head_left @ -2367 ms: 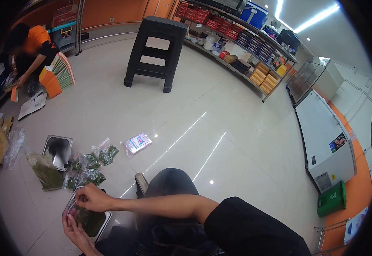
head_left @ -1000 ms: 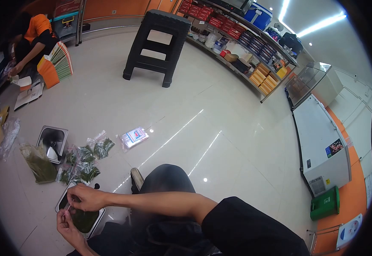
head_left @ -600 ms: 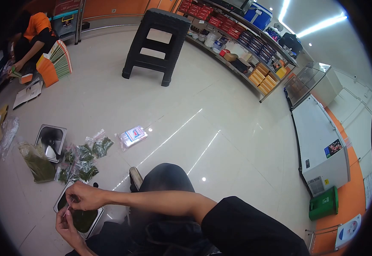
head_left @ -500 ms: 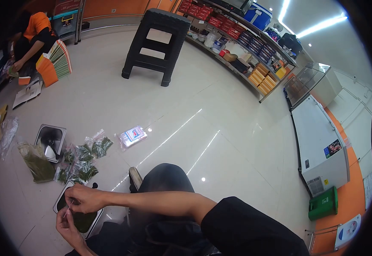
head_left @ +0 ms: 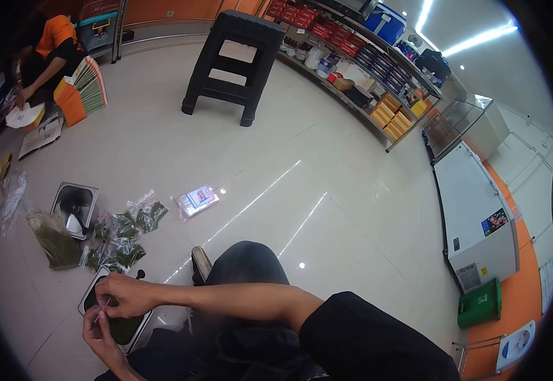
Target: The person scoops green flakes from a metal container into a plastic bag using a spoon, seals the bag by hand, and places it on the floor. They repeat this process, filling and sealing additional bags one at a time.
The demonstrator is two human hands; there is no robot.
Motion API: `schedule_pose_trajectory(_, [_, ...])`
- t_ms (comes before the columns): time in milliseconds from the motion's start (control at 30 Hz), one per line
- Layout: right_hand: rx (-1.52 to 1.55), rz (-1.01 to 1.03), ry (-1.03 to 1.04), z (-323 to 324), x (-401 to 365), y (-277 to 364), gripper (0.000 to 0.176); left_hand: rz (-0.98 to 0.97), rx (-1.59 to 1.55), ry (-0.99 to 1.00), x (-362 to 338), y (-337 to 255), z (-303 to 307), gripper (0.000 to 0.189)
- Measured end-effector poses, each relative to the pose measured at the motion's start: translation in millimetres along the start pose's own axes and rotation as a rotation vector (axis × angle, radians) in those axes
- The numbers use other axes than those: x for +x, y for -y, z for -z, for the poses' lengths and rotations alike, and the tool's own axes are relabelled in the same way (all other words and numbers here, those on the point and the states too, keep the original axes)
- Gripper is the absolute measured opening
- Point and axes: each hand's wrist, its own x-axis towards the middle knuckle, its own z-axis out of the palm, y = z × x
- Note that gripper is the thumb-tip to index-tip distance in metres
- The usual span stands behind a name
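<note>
My right hand (head_left: 129,297) and my left hand (head_left: 103,340) meet at the lower left, fingertips pinched together on the thin pinkish edge of a small plastic zip bag (head_left: 107,302). Most of that bag is hidden or too clear to make out. Below both hands lies a metal pan (head_left: 142,330) with dark green stuff in it; a dark knob or handle end shows at its far corner. Just beyond the pan are several filled zip bags (head_left: 126,247) of green contents. A larger clear bag (head_left: 54,244) of green stuff leans beside them.
A second metal pan (head_left: 67,188) holds something white. A pack of plastic bags (head_left: 198,200) lies on the floor. Further off stand a black stool (head_left: 235,57), a person (head_left: 54,51) crouching, shelves (head_left: 353,89), a white freezer (head_left: 473,203) and a green bin (head_left: 479,303).
My hands keep nearly the same pinch and place. At the upper left, the other person's hand has shifted, and a white flat item now lies under it.
</note>
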Motion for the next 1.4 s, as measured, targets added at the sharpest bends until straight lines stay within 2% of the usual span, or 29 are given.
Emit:
schedule_pose_trajectory(167, [0.029, 0.002, -0.018, -3, 0, 5, 0.020, -0.083, 0.014, 0.032, 0, 5, 4, 0.012])
schedule_pose_trajectory(267, [0.094, -0.074, -0.020, 5, 2, 18, 0.021, -0.065, -0.022, 0.012, 0, 4, 3, 0.014])
schedule_pose_trajectory(333, [0.101, -0.087, 0.002, 14, 4, 15, 0.020, -0.012, -0.081, -0.139, -1, 5, 1, 0.018])
schedule_pose_trajectory(400, [0.108, -0.100, 0.024, 20, 6, 14, 0.019, -0.009, -0.041, -0.092, 0, 6, 9, 0.019])
schedule_pose_trajectory(433, [0.083, -0.044, -0.013, 22, 6, 14, 0.017, -0.005, -0.002, -0.045, 1, 6, 12, 0.021])
schedule_pose_trajectory(500, [0.057, 0.015, -0.050, 27, 7, 14, 0.015, 0.019, -0.049, -0.067, 0, 5, 8, 0.021])
schedule_pose_trajectory(567, [0.062, -0.001, 0.010, 35, 7, 14, 0.014, 0.045, -0.096, -0.092, 1, 3, 5, 0.021])
schedule_pose_trajectory(667, [0.040, -0.024, 0.081, 41, 7, 14, 0.015, 0.047, -0.044, -0.060, 2, 5, 3, 0.023])
schedule_pose_trajectory(767, [-0.040, 0.065, 0.126, 44, 6, 6, 0.012, -0.021, 0.286, -0.147, 5, 4, -1, 0.026])
schedule_pose_trajectory(800, [-0.040, 0.022, 0.136, 41, 4, 1, 0.012, 0.021, 0.272, -0.182, 3, -1, -4, 0.026])
schedule_pose_trajectory(867, [-0.045, -0.042, 0.185, 45, 5, -4, 0.013, -0.054, 0.321, -0.164, 0, -10, -3, 0.025])
schedule_pose_trajectory(967, [0.014, -0.011, 0.133, 49, 8, 0, 0.014, -0.001, 0.093, -0.192, 2, 1, 0, 0.020])
schedule_pose_trajectory(1067, [-0.132, -0.048, 0.097, 52, 9, 11, 0.014, 0.032, 0.011, -0.148, 1, -8, -6, 0.021])
schedule_pose_trajectory(1200, [-0.103, -0.111, 0.068, 49, 8, 4, 0.015, 0.026, -0.005, -0.097, 1, -6, -6, 0.021])
schedule_pose_trajectory(1233, [-0.066, -0.092, 0.072, 44, 8, 3, 0.015, -0.009, -0.026, -0.102, 3, -1, -7, 0.017])
schedule_pose_trajectory(1333, [-0.010, -0.216, 0.102, 36, 7, 6, 0.019, -0.011, -0.045, -0.104, 1, -2, -7, 0.013])
schedule_pose_trajectory(1400, [0.025, -0.196, 0.108, 32, 7, 10, 0.017, 0.000, -0.056, -0.144, 1, -7, -8, 0.011])
